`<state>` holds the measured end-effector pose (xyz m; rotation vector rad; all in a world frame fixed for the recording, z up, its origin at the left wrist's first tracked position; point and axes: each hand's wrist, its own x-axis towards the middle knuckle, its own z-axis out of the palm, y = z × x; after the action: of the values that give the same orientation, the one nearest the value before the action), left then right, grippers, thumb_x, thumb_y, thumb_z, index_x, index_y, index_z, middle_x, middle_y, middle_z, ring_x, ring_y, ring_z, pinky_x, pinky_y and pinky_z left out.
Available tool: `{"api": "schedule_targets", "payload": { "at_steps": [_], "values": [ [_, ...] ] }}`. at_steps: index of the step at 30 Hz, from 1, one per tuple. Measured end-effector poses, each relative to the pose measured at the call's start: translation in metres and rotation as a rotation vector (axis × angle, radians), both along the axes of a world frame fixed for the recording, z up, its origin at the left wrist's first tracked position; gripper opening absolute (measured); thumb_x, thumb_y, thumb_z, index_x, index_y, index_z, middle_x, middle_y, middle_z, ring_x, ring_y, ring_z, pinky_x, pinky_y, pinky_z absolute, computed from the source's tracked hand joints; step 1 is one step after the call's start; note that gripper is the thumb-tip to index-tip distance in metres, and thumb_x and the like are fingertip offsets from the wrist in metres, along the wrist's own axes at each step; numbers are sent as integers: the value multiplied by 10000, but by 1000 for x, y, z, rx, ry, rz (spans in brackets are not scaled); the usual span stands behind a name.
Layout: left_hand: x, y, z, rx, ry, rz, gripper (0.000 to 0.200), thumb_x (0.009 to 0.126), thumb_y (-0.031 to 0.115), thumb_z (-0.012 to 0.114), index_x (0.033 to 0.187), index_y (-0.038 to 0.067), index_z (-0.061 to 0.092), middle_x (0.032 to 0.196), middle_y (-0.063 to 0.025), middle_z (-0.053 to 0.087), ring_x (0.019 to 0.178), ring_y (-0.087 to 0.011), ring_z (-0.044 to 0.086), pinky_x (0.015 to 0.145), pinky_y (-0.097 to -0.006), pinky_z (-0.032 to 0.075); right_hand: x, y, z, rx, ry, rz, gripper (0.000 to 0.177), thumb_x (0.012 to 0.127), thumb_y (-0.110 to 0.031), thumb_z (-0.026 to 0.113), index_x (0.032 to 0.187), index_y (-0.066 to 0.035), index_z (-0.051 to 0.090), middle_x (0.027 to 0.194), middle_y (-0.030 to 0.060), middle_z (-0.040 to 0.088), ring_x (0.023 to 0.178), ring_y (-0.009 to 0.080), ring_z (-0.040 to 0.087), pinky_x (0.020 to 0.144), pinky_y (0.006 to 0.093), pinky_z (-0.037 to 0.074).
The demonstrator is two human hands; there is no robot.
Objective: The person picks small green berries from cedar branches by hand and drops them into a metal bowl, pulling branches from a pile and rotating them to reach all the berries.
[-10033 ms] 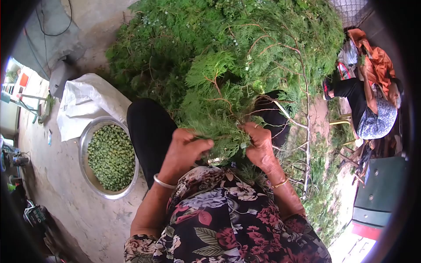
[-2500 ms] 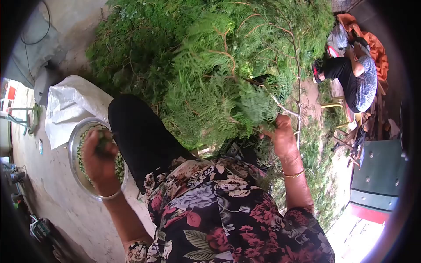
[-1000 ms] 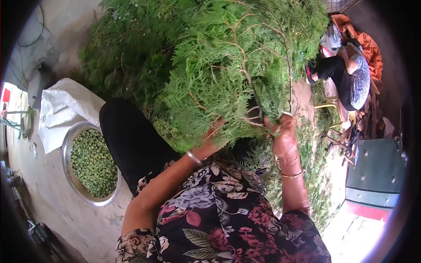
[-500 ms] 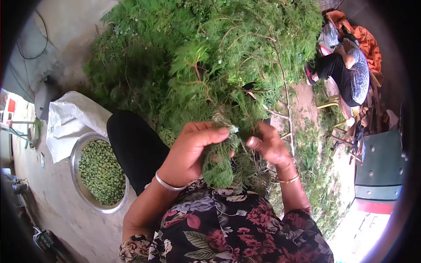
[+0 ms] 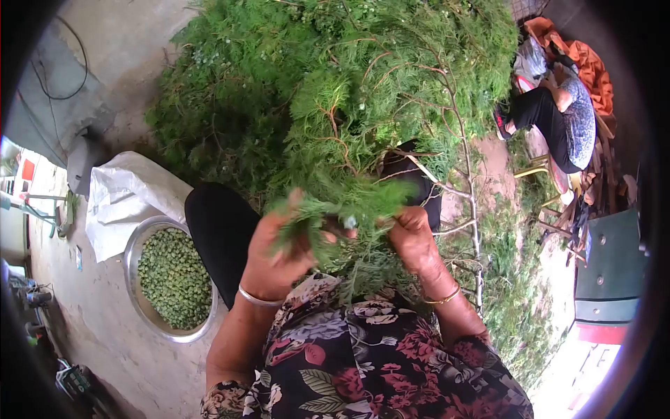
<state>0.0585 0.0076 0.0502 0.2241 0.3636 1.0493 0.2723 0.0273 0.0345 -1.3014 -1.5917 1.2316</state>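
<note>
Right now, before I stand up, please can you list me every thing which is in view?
Leafy branches: many, green, piled ahead
Small round pieces: too many to count, green, in bowl
Bowl: one, silver, floor at left
Sack: one, white, beyond bowl
Cable: count unclear, black, far left
Orange cloth: one, orange, far right
Other person: one, patterned top, seated right
Panel: one, dark green, right edge
Left hand: one, silver bracelet, at greenery
Right hand: one, gold bracelet, at greenery
</note>
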Motion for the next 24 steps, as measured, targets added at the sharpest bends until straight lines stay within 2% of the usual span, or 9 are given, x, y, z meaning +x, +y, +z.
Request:
{"api": "schedule_targets", "payload": {
  "at_steps": [2,3,6,11,13,14,16,20,24],
  "values": [
    [-2,-11,-4,151,333,332,381,948,275,470,1135,-54,508,1038,-172,614,946,-281,618,831,-405,512,3,1,10,-93,-43,20,344,866,-122,614,609,1,422,544,-51,336,557,38,282,453,249,238],
    [-12,-2,-7,-246,-58,159,382,947,277,469,1119,-62,511,1069,-183,602,942,-289,614,794,-423,524,-1,-1,17,-171,88,-50,422,873,-242,648,589,-25,423,569,-80,344,570,36,281,468,260,237],
    [-32,0,-31,-215,-185,221,387,946,279,470,1123,-63,510,1054,-182,604,931,-296,613,785,-430,528,19,-1,-3,-218,396,-75,411,853,-292,673,592,-46,472,598,-97,367,579,38,292,484,272,250],
    [-26,-7,-32,-59,-2,346,452,931,265,500,1145,-133,474,1035,-204,597,969,-293,610,769,-405,544,12,-5,13,-236,245,36,124,788,-130,716,809,-15,673,647,-73,544,584,14,414,514,203,331],
    [-24,-12,-17,129,552,385,372,882,175,569,1145,-81,507,1059,-183,587,940,-268,611,798,-362,517,10,-5,10,-208,221,29,94,798,-104,696,815,-13,674,645,-73,546,578,13,413,508,204,329],
    [-23,-14,-18,127,552,384,372,882,175,569,1145,-81,507,1059,-183,587,940,-268,611,798,-362,517,9,-5,9,-178,198,19,67,807,-77,677,822,-12,674,643,-73,548,572,12,411,501,204,327],
    [-21,-19,-18,613,1701,803,371,796,80,638,1142,-18,546,1105,-153,575,915,-226,606,808,-316,488,8,-6,9,-172,221,0,51,814,-58,661,830,-11,671,668,-64,566,591,17,429,521,204,346],
    [-14,-41,-8,603,1208,194,186,796,8,618,979,-13,640,894,-104,653,814,-148,612,677,-266,483,4,-6,15,-196,364,-63,40,814,-6,638,847,-19,657,748,-28,621,654,42,502,590,205,406],
    [14,-37,-42,534,1267,-22,151,820,1,596,960,-28,646,858,-102,655,735,-128,619,640,-246,488,26,-9,4,-384,640,-181,132,761,26,685,858,-58,650,829,32,670,738,115,609,669,232,473]
  ]
}}
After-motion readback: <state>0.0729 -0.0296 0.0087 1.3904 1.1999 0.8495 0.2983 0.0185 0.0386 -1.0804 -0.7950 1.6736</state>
